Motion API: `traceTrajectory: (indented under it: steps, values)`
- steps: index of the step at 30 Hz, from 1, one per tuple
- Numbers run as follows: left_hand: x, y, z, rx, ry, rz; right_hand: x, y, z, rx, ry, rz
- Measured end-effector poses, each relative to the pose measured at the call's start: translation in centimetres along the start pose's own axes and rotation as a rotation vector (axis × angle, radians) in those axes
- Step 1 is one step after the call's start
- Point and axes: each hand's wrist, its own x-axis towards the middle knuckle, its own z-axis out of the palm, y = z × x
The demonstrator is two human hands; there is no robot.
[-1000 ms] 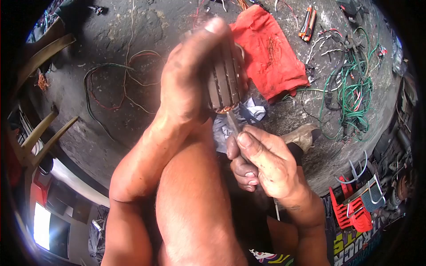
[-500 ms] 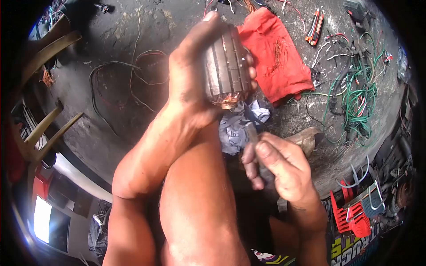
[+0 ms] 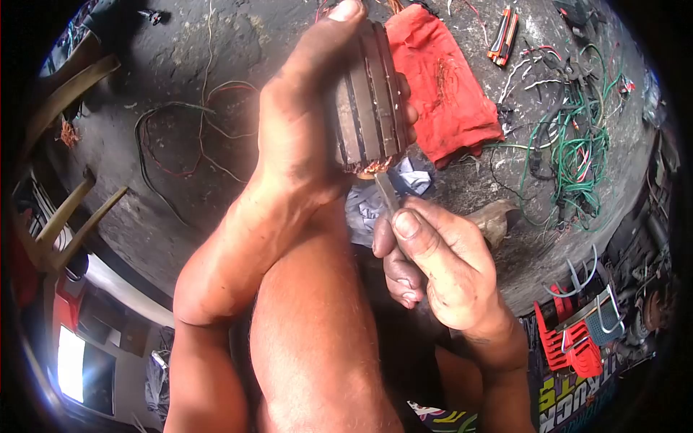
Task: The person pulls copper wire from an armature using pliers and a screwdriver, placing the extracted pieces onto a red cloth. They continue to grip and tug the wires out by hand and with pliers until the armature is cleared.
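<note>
My left hand (image 3: pixel 302 108) is wrapped round a motor armature (image 3: pixel 372 105), a dark slotted metal cylinder raised above my bent leg. Copper windings (image 3: pixel 374 167) show at its lower end; the far fingers are mostly hidden behind it. Between thumb and forefinger, my right hand (image 3: pixel 444 252) pinches a short flat metal blade (image 3: pixel 387 192). The blade's tip overlaps the lower edge of the windings in this view. Behind the blade, a crumpled grey-blue cloth (image 3: pixel 361 216) lies low on the floor.
A red cloth (image 3: pixel 440 86) with copper strands on it lies beyond the armature. To its right are an orange-and-black tool (image 3: pixel 503 37) and a tangle of green wires (image 3: pixel 581 169). Thin loose wires (image 3: pixel 173 108) run across the floor at left. Red plastic parts (image 3: pixel 574 350) sit at lower right.
My right hand has moved up and left, bringing the blade from below the armature to its copper end. The left hand keeps its grip. The whole view has shifted slightly.
</note>
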Motion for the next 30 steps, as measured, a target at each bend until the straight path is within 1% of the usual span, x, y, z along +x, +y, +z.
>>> traceTrajectory:
  steps: [1,2,3,5,6,7,9,10,11,12,13,14,15,16,17,18,19,21,23,25,27,29,30]
  values:
    - [0.2,-0.5,-0.3,0.000,-0.002,-0.001,-0.1,0.0,-0.2,0.078,-0.032,0.042]
    - [0.4,-0.9,-0.6,0.125,0.010,0.077,-0.2,0.1,-0.3,0.155,-0.066,0.085]
    - [0.5,-1.1,-0.7,0.250,0.023,0.156,-0.4,0.2,-0.3,0.153,-0.066,0.085]
    - [0.1,-1.2,-0.5,0.224,0.032,0.160,-0.9,0.5,-0.3,0.275,-0.085,0.166]
    - [0.1,-1.4,-1.0,0.363,0.013,0.178,-1.0,0.7,-0.4,0.309,-0.094,0.189]
    - [0.0,-1.3,-1.1,0.501,-0.006,0.201,-1.1,0.5,-0.4,0.302,-0.097,0.188]
    - [0.1,-1.6,-0.6,0.455,0.031,0.250,-1.3,0.2,-1.0,0.263,-0.058,0.242]
    - [0.4,-2.0,-1.3,0.574,-0.071,0.378,-2.3,0.3,-2.3,0.173,-0.037,0.209]
    - [0.6,-2.8,-2.4,0.692,-0.173,0.501,-3.7,2.3,-4.5,0.317,0.289,-0.632]
    - [-0.1,-4.2,-3.8,0.916,-0.086,0.573,-6.0,-2.9,-8.9,0.303,0.352,-0.833]
    - [-0.4,-5.2,-4.5,0.862,-0.052,0.578,-9.2,-8.5,-14.2,0.323,0.224,-0.798]
    - [-0.7,-3.7,-4.1,0.613,0.007,0.370,-12.5,-12.5,-18.8,0.285,0.089,-0.682]
    - [-0.5,-2.1,-3.6,0.356,0.059,0.179,-12.7,-14.2,-17.5,0.196,0.049,-0.609]
    - [0.6,-1.4,-3.4,0.162,0.208,0.170,-11.7,-11.7,-17.0,0.162,0.093,-0.496]
    - [1.6,-0.5,-3.8,-0.012,0.143,0.195,-8.7,-7.9,-12.1,0.139,0.162,-0.361]
    - [2.3,0.1,-4.2,-0.220,0.064,0.089,-7.0,-5.6,-9.7,0.142,0.175,-0.347]
    - [2.9,0.7,-4.4,-0.421,-0.024,0.006,-4.8,-3.6,-7.9,0.075,0.184,-0.319]
    - [3.1,0.5,-4.1,-0.594,-0.077,-0.057,-1.7,-1.1,-5.3,-0.049,0.197,-0.260]
    - [2.9,-0.2,-3.8,-0.679,-0.109,-0.121,-0.6,-0.1,-3.5,0.016,0.161,-0.242]
    - [2.6,-0.5,-3.4,-0.677,-0.068,-0.140,0.2,-0.3,-2.2,0.044,0.142,-0.256]
    - [2.3,-0.9,-3.3,-0.685,-0.028,-0.171,0.6,-0.5,-1.7,-0.089,0.106,-0.354]
    - [2.2,-1.1,-3.4,-0.741,-0.147,-0.175,0.5,-1.0,-1.2,-0.137,0.142,-0.381]
    - [2.1,-1.1,-3.4,-0.710,-0.152,-0.165,0.6,-1.1,-1.2,-0.176,0.134,-0.400]
